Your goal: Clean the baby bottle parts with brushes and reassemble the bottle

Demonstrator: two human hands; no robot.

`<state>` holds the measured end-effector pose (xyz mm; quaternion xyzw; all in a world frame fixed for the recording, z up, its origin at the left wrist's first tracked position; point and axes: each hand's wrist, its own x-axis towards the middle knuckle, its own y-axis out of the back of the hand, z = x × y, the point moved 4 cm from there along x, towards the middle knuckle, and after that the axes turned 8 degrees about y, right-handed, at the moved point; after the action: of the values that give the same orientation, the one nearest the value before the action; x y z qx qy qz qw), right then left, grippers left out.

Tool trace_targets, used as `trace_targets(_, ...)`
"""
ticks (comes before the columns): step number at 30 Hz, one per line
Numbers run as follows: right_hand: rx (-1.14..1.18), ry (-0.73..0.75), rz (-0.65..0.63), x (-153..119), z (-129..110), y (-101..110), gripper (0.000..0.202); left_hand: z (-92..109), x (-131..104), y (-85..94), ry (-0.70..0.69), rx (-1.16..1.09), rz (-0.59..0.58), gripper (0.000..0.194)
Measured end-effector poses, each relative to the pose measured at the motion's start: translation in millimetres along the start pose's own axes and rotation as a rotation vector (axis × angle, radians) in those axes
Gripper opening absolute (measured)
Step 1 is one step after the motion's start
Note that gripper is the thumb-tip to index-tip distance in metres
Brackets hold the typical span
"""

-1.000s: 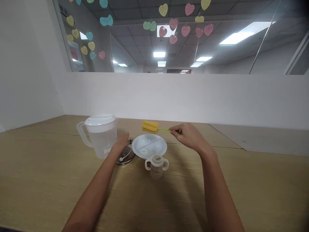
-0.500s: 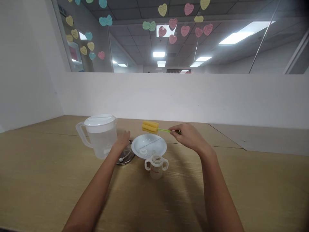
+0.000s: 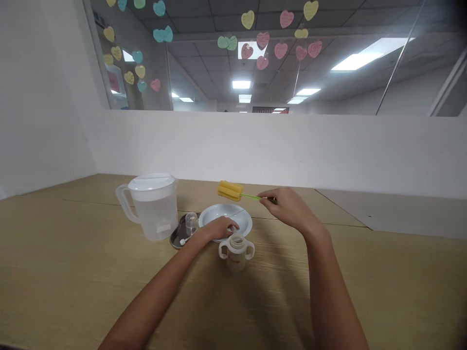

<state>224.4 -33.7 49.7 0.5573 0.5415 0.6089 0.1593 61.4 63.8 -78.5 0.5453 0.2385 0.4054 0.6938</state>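
Right hand (image 3: 283,203) pinches sponge brush (image 3: 229,190) so it clears the bowl (image 3: 247,221), over which left hand (image 3: 219,227) curls fingers, grip indeterminable.

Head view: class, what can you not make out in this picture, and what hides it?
All in the head view:
Bowl: part of its inside is hidden by the left hand; whether that hand grips anything is unclear.
Sponge brush: part of its handle is covered by the right hand.
Two-handled cup: its red print is too small to read.
Heart-shaped notes: writing too small; the top edge cuts some off.
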Motion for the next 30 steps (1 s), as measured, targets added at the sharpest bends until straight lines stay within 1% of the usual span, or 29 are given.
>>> trace_targets(2, -0.007, 0.002, -0.008, 0, 0, 0, 0.030, -1, 2, 3.4, 0.005, -0.016, 0.010, 0.021)
trace_targets(3, -0.015, 0.002, -0.008, 0, 0, 0, 0.030, -3, 2, 8.2, 0.012, -0.021, 0.019, 0.020)
trace_targets(5, -0.036, -0.002, 0.004, 0, 1, 1, 0.030, -9, 0, 24.9, 0.034, -0.036, 0.062, 0.021)
trace_targets(7, -0.064, -0.022, 0.019, -1, 4, 2, 0.030, -16, -6, 49.3, 0.067, -0.046, 0.134, 0.026)
trace_targets(9, -0.089, -0.058, 0.022, -2, 7, 2, 0.030, -22, -17, 77.3, 0.112, -0.050, 0.232, 0.033)
trace_targets(11, -0.101, -0.087, 0.010, -2, 10, 2, 0.030, -24, -32, 105.2, 0.167, -0.067, 0.402, 0.040)
trace_targets(13, -0.089, -0.088, -0.010, -2, 9, 0, 0.030, -17, -45, 125.1, 0.146, -0.153, 0.544, 0.039)
trace_targets(14, -0.072, -0.078, -0.019, -2, 8, 0, 0.030, -12, -49, 131.3, 0.123, -0.200, 0.592, 0.037)
trace_targets(16, -0.028, -0.047, -0.035, -1, 3, -1, 0.031, -1, -54, 136.6, 0.075, -0.285, 0.636, 0.032)
trace_targets(20, -0.016, 0.007, -0.048, -1, -6, 0, 0.030, 17, -53, 132.0, 0.017, -0.372, 0.593, 0.027)
trace_targets(26, -0.058, 0.044, 0.006, -2, -7, 3, 0.031, 22, -53, 128.7, -0.031, -0.446, 0.557, 0.023)
trace_targets(30, -0.047, 0.041, 0.008, -2, -8, 3, 0.031, 22, -53, 128.6, -0.029, -0.421, 0.546, 0.023)
